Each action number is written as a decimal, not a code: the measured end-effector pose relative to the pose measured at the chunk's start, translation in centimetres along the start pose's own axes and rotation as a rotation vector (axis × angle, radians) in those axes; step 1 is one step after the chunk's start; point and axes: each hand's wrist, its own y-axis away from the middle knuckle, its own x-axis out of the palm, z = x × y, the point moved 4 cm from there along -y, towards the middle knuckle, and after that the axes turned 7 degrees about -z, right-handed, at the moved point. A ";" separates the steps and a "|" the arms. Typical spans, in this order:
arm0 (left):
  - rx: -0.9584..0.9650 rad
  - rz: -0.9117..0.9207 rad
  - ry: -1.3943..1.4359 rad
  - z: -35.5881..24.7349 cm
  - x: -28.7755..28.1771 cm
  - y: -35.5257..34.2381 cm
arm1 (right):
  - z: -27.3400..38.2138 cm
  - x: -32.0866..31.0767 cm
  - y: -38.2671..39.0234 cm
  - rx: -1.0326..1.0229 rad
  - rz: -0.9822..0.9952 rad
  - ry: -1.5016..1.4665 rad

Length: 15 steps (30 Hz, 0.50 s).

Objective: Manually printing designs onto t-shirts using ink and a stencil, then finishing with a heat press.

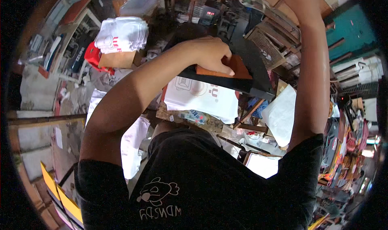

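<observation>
My left hand (211,54) reaches across from the left with its fingers bent over a brown block (238,68), thumb along the near edge. The block lies on a flat black panel (262,88). Beneath the panel's near edge, a white sheet with red and grey print (202,98) sticks out towards me; its far part is hidden. My right forearm (313,68) rises along the right side and leaves the picture at the top, so the right hand is out of sight.
A stack of white printed pieces (123,33) sits at the left on a carton, beside a red object (93,56). Behind the panel stands a device with a lit red display (210,13). White cloth (281,114) hangs at the right, near wooden slats (279,31).
</observation>
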 end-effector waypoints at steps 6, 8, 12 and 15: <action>-0.016 0.124 -0.069 -1.3 -2.2 -2.4 | -3.4 -1.5 2.5 0.030 -0.038 -0.025; -0.060 0.191 -0.177 -0.9 -2.5 -2.7 | -3.6 -4.4 4.2 0.439 0.263 -0.574; -0.039 0.193 -0.163 -2.5 -3.5 -1.9 | -1.0 -12.5 12.8 0.355 -0.065 -0.519; 0.041 0.161 -0.189 -1.6 -2.5 -2.3 | 0.0 -13.1 22.1 0.565 0.007 -1.069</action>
